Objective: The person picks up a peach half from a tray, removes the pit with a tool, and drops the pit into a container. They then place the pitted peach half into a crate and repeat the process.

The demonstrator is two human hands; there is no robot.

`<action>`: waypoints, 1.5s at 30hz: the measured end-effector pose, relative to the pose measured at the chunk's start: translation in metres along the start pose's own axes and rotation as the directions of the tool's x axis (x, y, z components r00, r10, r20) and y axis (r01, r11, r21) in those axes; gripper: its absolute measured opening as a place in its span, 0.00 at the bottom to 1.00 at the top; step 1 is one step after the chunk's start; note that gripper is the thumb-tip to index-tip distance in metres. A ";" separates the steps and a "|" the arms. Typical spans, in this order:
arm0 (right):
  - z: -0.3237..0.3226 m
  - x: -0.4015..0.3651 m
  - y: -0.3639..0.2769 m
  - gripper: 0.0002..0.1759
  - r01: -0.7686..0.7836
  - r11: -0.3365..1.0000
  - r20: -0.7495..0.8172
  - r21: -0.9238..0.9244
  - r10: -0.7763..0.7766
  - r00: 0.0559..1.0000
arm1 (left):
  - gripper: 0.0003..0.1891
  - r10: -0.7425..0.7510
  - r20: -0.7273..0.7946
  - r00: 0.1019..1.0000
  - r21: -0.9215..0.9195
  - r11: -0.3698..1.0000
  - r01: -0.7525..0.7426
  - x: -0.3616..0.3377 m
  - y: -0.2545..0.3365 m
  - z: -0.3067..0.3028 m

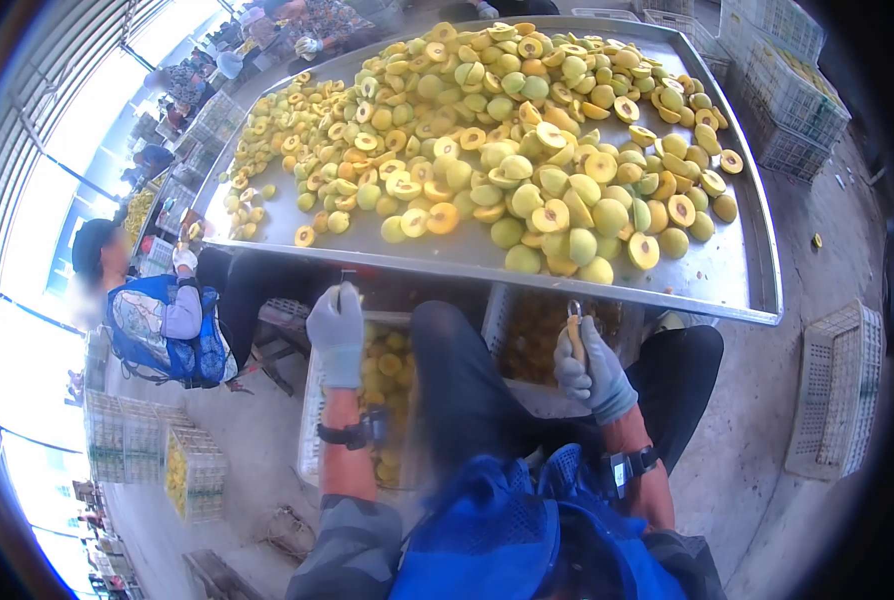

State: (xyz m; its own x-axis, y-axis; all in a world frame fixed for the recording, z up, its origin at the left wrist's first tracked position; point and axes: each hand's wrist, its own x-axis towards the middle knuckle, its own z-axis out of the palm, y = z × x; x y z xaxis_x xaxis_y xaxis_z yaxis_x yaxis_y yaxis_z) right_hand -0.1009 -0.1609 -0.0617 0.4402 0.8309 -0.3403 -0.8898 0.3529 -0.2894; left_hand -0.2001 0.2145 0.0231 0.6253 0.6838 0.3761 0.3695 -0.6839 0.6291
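Observation:
My right hand (589, 372), in a grey-white glove, is closed around the wooden handle of a pitting tool (575, 330) with a metal loop at its tip, just below the tray's front edge. My left hand (337, 330), also gloved, has its fingers pinched together above a white crate (312, 420). What those fingers hold, if anything, I cannot make out. In that crate lie yellow fruit pieces (387, 365). Ahead, a metal tray (712, 270) carries a large heap of halved yellow-green stone fruits (552, 215), some showing brown centres.
A second crate (497, 320) with brownish contents stands between my knees, under the tray edge. An overturned or tilted crate (837, 390) is on the floor at right. Stacked crates (787, 90) stand behind it. At left sits a co-worker (162, 310); more people work farther back.

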 end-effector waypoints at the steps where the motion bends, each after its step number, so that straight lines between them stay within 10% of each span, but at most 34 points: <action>1: 0.001 0.002 0.001 0.31 -0.002 0.998 -0.029 -0.061 0.000 1.000 | 0.16 0.088 -0.005 0.996 0.237 0.968 -0.084 0.003 -0.023 -0.006; 2: 0.003 0.005 0.003 0.31 -0.005 0.993 -0.059 -0.122 -0.002 0.998 | 0.14 0.173 0.011 0.985 0.460 0.874 -0.158 0.006 -0.030 -0.008; 8: 0.013 0.018 0.006 0.30 -0.008 0.940 -0.160 -0.340 -0.049 0.986 | 0.13 0.156 0.156 0.975 0.093 0.981 -0.171 0.039 -0.018 0.038; 12: 0.019 0.018 0.006 0.27 0.054 0.874 -0.168 -0.482 -0.153 0.974 | 0.19 0.145 0.338 0.930 0.180 0.960 -0.215 0.083 -0.008 0.117; 21: 0.007 0.018 0.002 0.25 0.053 0.863 -0.261 -0.502 -0.210 0.942 | 0.33 -0.208 0.409 0.888 0.411 0.911 0.024 0.120 0.038 0.215; 34: 0.005 0.021 0.013 0.22 0.120 0.742 -0.097 -0.660 -0.243 0.965 | 0.28 -0.053 0.421 0.905 0.184 0.982 -0.028 0.087 0.047 0.229; 37: 0.000 0.019 0.013 0.23 0.188 0.667 -0.067 -0.720 -0.338 0.939 | 0.31 -0.082 0.513 0.854 -0.168 0.967 0.193 0.080 0.041 0.210; 40: -0.027 0.028 0.017 0.25 0.369 0.386 0.128 -0.845 -0.524 0.842 | 0.24 -0.079 0.691 0.719 -0.618 0.451 0.644 0.046 0.063 0.162; 43: -0.027 0.029 0.018 0.25 0.364 0.467 0.097 -0.806 -0.503 0.859 | 0.21 0.053 0.746 0.664 -0.661 -0.067 0.748 0.015 0.070 0.137; 45: 0.005 0.015 0.014 0.25 0.233 0.811 -0.075 -0.537 -0.321 0.944 | 0.20 0.124 0.735 0.667 -0.615 -0.293 0.732 -0.003 0.076 0.130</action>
State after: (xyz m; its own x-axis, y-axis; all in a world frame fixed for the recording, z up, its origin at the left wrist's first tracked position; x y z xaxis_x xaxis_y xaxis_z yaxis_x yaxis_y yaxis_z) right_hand -0.1073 -0.1417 -0.0664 0.7102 0.6389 -0.2956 -0.5544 0.2488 -0.7942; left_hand -0.0841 0.1275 -0.0183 0.9680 0.1841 -0.1708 -0.0732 0.8576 0.5091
